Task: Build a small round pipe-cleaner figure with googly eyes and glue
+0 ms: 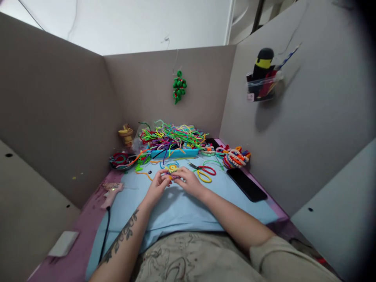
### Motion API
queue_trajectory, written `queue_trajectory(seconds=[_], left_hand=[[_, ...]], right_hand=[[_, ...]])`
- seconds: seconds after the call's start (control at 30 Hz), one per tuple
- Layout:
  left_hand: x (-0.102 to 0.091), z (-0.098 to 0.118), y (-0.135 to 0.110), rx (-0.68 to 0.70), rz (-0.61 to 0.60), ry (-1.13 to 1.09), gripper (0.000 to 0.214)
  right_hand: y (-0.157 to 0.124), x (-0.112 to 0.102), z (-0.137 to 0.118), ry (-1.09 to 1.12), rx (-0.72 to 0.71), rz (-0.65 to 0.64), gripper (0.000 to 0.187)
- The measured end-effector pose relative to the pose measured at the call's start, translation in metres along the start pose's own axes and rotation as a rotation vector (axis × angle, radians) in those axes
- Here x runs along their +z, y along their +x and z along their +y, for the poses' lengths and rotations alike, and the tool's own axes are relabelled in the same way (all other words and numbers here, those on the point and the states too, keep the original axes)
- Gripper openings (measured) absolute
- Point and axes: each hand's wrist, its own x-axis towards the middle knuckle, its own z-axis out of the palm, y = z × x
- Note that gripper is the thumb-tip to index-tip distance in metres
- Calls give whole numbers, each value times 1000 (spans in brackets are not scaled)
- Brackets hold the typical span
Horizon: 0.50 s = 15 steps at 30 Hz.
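Note:
My left hand (159, 183) and my right hand (188, 180) meet over the middle of the table. Between their fingertips is a small pipe-cleaner piece (172, 168) in yellow, orange, blue and purple. Both hands pinch it, and the fingers cover its lower part. Just right of my right hand lie scissors (205, 172) with one red and one yellow handle loop. An orange pipe cleaner (143, 173) lies to the left of my left hand, close to a small black bead-like thing (150, 172).
Behind the hands, a blue tray (176, 153) is heaped with pipe cleaners (176, 135). A phone (246, 185) lies at right, near a bundle of coiled pipe cleaners (235, 158). On the left is a pink corded glue gun (112, 194). Grey panels (164, 86) enclose the table.

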Motion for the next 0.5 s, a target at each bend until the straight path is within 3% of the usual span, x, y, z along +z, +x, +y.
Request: queue_trajectory(seconds=[0.13,0.37,0.5], left_hand=[[2,3,-4,-4,-110,3,48],[-3,2,-2,-32,-108,42,39],[-7,-5,-2,-81,-170,93,35]], right_hand=[[-9,16,-4,7,-51,40,23],[-11,12,-2,-24,-51,112,17],[-14,15,1,-105,-108,70,19]])
